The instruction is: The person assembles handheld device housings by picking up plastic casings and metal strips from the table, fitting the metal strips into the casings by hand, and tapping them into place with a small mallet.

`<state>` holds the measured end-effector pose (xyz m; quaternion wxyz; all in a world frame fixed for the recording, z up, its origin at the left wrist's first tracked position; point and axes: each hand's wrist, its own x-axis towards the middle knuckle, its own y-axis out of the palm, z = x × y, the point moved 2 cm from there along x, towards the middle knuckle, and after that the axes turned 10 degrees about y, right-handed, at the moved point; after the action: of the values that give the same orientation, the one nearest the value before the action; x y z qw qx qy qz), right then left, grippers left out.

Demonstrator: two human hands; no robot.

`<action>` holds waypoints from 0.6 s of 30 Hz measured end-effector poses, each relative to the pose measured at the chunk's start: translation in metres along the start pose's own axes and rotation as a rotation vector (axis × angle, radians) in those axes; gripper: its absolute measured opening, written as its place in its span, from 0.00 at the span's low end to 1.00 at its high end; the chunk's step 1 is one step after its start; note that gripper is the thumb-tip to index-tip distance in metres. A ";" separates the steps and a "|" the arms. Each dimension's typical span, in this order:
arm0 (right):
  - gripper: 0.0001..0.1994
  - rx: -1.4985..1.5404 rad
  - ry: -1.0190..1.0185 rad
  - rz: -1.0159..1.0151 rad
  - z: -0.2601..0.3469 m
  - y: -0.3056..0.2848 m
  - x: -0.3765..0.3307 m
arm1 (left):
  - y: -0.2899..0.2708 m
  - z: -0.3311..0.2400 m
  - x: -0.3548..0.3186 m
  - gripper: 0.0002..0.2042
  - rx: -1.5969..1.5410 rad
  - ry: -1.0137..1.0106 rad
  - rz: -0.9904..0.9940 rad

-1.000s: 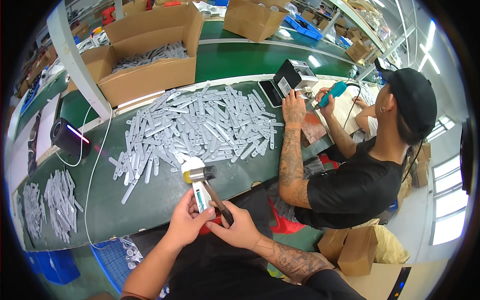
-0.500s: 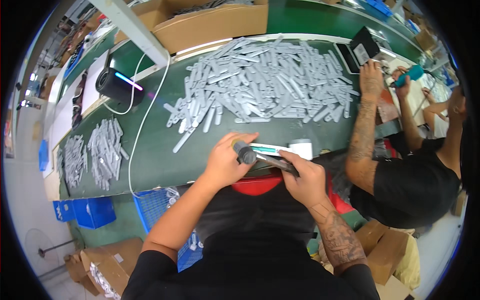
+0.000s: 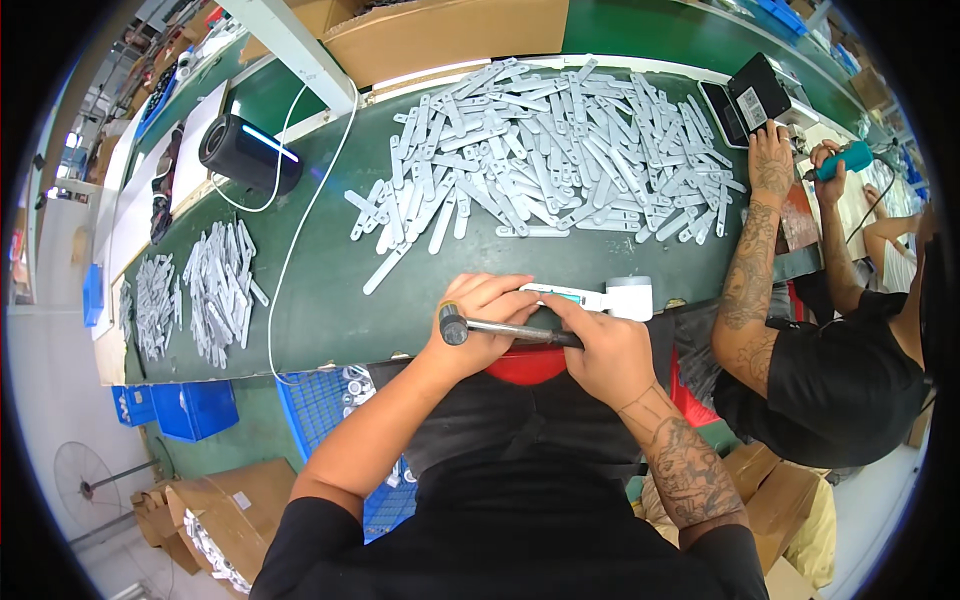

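Note:
My right hand (image 3: 612, 352) is closed around the dark grip of a small hammer (image 3: 510, 330), whose metal shaft points left and ends in a dark round head in front of my left hand. My left hand (image 3: 478, 325) has its fingers bent over the left end of a white handle-shaped piece (image 3: 590, 298) with a teal strip. That piece ends on the right in a wide white head with a grey top. My right thumb and forefinger also rest against it, near the bench's front edge. The hammer head hides part of my left palm.
A broad heap of grey-white flat strips (image 3: 560, 150) covers the green bench, with two smaller piles (image 3: 222, 290) at left. A black cylindrical speaker (image 3: 250, 152) stands there by a white cable (image 3: 312, 205). At right, a co-worker's arm (image 3: 745, 250) reaches across; another hand holds a teal tool (image 3: 845, 160).
The hammer has turned so its shaft lies more level, its head shifting left. The white piece shows more to the right. The whole view has shifted slightly.

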<state>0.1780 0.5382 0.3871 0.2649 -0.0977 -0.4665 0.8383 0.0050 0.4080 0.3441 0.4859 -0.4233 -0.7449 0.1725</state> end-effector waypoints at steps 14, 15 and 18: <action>0.21 0.146 0.305 -0.254 -0.026 -0.042 0.006 | -0.024 0.018 0.040 0.05 -0.143 -0.134 -0.207; 0.21 0.162 0.361 -0.222 -0.030 -0.042 0.007 | -0.027 0.031 0.056 0.05 -0.094 -0.260 -0.168; 0.19 0.174 0.432 -0.207 -0.037 -0.039 0.009 | -0.025 0.071 0.103 0.18 0.150 -0.656 0.198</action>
<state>0.1997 0.5861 0.4006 0.4502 -0.2030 -0.3328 0.8033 -0.0857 0.4868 0.3866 0.2315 -0.3786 -0.8020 0.3999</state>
